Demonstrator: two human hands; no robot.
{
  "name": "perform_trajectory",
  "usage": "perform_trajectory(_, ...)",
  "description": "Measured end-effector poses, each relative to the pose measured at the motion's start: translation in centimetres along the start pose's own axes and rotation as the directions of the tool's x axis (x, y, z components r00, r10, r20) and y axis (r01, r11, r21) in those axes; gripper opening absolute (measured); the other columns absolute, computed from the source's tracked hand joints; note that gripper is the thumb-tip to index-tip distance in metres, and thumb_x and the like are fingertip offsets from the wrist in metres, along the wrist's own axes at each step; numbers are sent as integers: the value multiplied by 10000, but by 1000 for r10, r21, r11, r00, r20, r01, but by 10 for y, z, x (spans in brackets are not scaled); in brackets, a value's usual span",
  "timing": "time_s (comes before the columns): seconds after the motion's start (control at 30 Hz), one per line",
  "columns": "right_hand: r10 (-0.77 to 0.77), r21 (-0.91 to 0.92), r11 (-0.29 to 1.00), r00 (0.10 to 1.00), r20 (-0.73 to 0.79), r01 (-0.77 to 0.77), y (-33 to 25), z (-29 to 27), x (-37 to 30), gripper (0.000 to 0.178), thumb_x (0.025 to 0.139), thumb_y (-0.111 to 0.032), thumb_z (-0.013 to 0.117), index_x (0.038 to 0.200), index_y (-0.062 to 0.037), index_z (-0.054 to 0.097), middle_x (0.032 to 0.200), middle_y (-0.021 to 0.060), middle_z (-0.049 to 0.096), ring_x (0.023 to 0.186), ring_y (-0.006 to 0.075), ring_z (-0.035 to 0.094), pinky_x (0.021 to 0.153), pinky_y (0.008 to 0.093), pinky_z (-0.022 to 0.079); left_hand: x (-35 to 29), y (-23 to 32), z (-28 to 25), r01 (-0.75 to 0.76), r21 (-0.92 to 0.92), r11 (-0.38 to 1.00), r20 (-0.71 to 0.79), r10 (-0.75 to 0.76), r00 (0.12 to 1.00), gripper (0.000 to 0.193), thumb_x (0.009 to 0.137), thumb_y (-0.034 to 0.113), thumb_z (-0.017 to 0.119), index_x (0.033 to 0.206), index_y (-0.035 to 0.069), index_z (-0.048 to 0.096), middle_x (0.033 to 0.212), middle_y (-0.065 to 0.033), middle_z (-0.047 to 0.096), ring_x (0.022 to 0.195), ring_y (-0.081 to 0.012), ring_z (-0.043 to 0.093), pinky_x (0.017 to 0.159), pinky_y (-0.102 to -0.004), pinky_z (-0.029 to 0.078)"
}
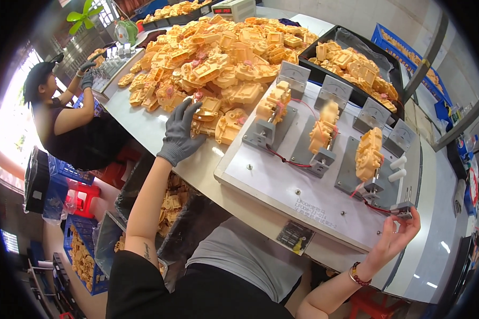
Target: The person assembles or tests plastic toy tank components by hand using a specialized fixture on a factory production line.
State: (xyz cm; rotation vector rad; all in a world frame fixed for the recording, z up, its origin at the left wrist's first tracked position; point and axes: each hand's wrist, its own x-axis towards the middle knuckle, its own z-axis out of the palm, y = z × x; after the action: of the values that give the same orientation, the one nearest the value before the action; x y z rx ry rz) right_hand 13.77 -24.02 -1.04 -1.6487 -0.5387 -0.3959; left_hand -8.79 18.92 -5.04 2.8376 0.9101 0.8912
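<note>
A: While the left hand, gloved, spreads wide over an orange casing at the pile's near edge, what of the right?

B: Right hand, bare, pinches a small switch at the test board's near-right corner.

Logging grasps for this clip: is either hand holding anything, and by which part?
The gloved left hand rests on an orange plastic housing at the pile's edge; a closed grip cannot be told. The bare right hand pinches the small switch box at the test board's corner.
</note>
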Motion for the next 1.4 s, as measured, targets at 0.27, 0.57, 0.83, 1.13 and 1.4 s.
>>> perform_trajectory(0.27,13,31,999,1000,-6,-12,4,-1,-4,465,817,-41,569,1256,-25,415,1105,94,483,898,150,467,808,277,410,47,-38,-2,80,-162,984,169,-52,984,640,641,134,741,1246,185,541,1238,-168,526,1161,-353,517,1004,-416,428)
perform_trajectory(0.57,-20,28,999,1000,-24,20,7,-2,-3,481,763,-43,578,1219,-18,428,1050,101,495,862,146,470,774,259,396,35,12,-45,-188,-178,966,-335,120,935,365,688,34,796,1014,98,645,965,-83,541,891,-228,567,772,-320,484)
perform_trajectory(0.83,-81,199,976,996,-34,86,16,-10,-7,478,631,-21,534,1105,-22,468,906,32,431,773,112,417,693,210,356,61,90,-90,-580,-653,487,-444,374,814,453,739,-74,719,1087,61,462,1359,-233,413,1189,-348,552,946,-429,514)
perform_trajectory(1.13,-30,206,978,999,19,25,8,-11,-5,382,676,47,597,1034,-29,487,933,35,450,740,100,425,651,220,379,169,394,-48,-942,43,333,-13,943,333,222,779,150,696,1001,152,680,796,-60,674,773,-238,681,658,-345,555)
perform_trajectory(1.4,-81,177,981,997,14,77,11,-18,-1,341,647,32,594,971,-19,500,849,40,458,658,105,426,594,220,378,145,433,-9,-989,29,142,370,918,143,139,789,150,645,925,171,633,847,-39,593,900,-231,629,709,-369,510)
